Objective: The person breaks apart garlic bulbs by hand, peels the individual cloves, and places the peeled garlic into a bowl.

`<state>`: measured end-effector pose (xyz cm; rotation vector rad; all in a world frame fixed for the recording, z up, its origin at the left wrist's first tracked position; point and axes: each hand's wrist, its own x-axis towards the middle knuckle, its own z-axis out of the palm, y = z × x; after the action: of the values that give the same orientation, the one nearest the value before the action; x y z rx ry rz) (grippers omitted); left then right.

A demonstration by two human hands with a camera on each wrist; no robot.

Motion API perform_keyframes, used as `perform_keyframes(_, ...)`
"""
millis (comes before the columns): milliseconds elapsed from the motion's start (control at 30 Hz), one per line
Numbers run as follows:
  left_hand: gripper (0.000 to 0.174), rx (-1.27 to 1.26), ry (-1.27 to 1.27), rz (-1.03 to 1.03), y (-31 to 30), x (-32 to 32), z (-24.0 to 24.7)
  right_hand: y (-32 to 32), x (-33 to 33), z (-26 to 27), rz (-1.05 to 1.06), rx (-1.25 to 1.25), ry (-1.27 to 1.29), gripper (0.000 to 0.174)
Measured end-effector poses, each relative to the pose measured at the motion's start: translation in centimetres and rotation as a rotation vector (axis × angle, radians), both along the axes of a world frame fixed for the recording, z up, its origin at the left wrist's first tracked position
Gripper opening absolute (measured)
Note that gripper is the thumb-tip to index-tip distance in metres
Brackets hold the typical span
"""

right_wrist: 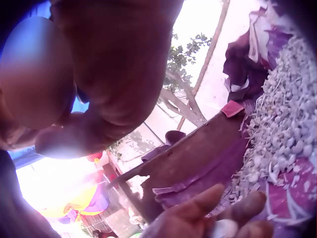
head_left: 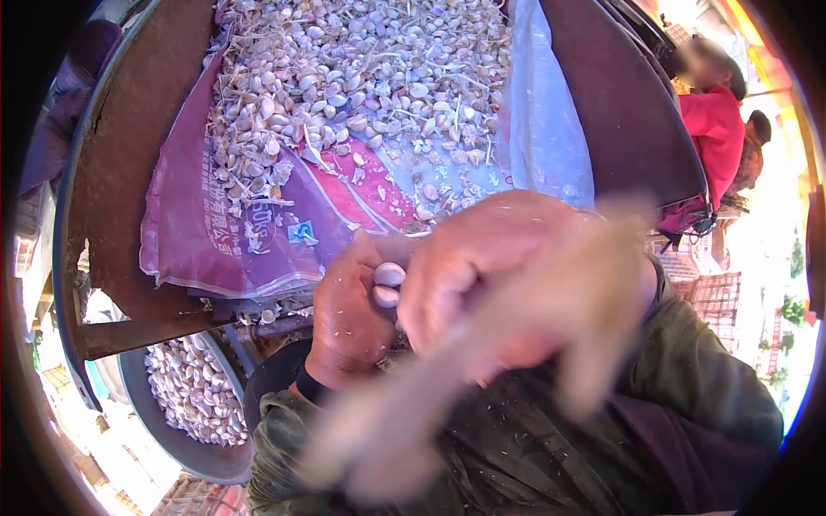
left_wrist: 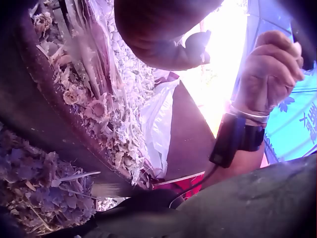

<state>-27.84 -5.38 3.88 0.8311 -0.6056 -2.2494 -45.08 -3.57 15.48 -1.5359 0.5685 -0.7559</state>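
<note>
My left hand (head_left: 348, 314) holds two pale pink garlic cloves (head_left: 389, 275) at its thumb side. From the right wrist view, a white clove (right_wrist: 225, 228) shows between the left hand's fingers. Close beside it, my right hand (head_left: 495, 267) has its fingers curled, and no held thing shows in them. In the left wrist view the right hand (left_wrist: 270, 74) is raised, fingers bent in. A blurred, pale, elongated thing (head_left: 413, 387), close to the head camera, crosses in front of the right hand and hides part of it.
Loose garlic cloves (head_left: 370, 77) heap on purple and white sacks (head_left: 245, 249) in a brown metal trough (head_left: 138, 172). A basin (head_left: 138, 404) of cloves stands low at the left. Husks (left_wrist: 44, 178) pile beneath the trough. A person in red (head_left: 714, 129) is at the right.
</note>
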Motion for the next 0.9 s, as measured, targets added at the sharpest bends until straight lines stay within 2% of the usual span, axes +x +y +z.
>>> perform_keyframes(33, 0.033, 0.094, 0.085, 0.074, -0.2, -0.7, 1.6, -0.3, -0.3, -1.0, -0.060, 0.016, 0.093, 0.016)
perform_keyframes(67, 0.034, 0.294, 0.149, 0.016, -0.8, -0.5, 1.0, -0.8, -0.6, -2.3, -0.130, -0.015, 0.193, 0.015)
perform_keyframes(167, 0.035, 0.176, 0.321, -0.142, -1.5, 1.3, -2.2, -3.3, -1.5, -5.5, -0.374, -0.054, 0.385, 0.013)
perform_keyframes(200, 0.034, 0.205, 0.255, -0.106, -1.5, 1.3, -2.0, -4.9, -2.0, -6.0, -0.476, -0.081, 0.469, 0.015)
perform_keyframes(267, 0.033, 0.170, 0.290, -0.109, -1.5, 1.4, -2.2, -8.2, -2.9, -7.7, -0.629, -0.187, 0.625, 0.011)
perform_keyframes(333, 0.033, 0.155, 0.322, -0.087, -1.6, 1.4, -2.2, -12.7, -5.8, -13.2, -0.654, -0.690, 0.828, 0.012)
perform_keyframes(433, 0.033, 0.194, 0.345, -0.025, -1.6, 1.5, -1.7, -15.7, -6.1, -15.8, -0.664, -0.787, 1.209, 0.016)
perform_keyframes(467, 0.034, 0.221, 0.339, -0.009, -1.7, 1.7, -1.4, -15.8, -6.2, -16.1, -0.517, -0.675, 1.370, 0.018)
perform_keyframes(567, 0.033, 0.263, 0.278, 0.034, -1.8, 1.6, -0.8, -15.9, -5.5, -17.4, -0.497, -0.658, 1.416, 0.023)
perform_keyframes(700, 0.029, 0.191, 0.202, 0.029, -1.6, 1.3, -1.3, -13.9, -6.2, -17.1, -0.515, -0.827, 1.226, 0.016)
perform_keyframes(733, 0.027, 0.194, 0.206, 0.029, -1.6, 1.3, -1.6, -13.1, -6.1, -16.9, -0.582, -0.809, 1.110, 0.016)
perform_keyframes(833, 0.023, 0.184, 0.202, 0.032, -1.7, 1.5, -2.4, -10.5, -5.6, -15.3, -0.640, -0.636, 0.986, 0.016)
perform_keyframes(900, 0.023, 0.156, 0.177, 0.032, -2.0, 1.4, -2.6, -8.5, -4.9, -13.7, -0.553, -0.589, 0.852, 0.016)
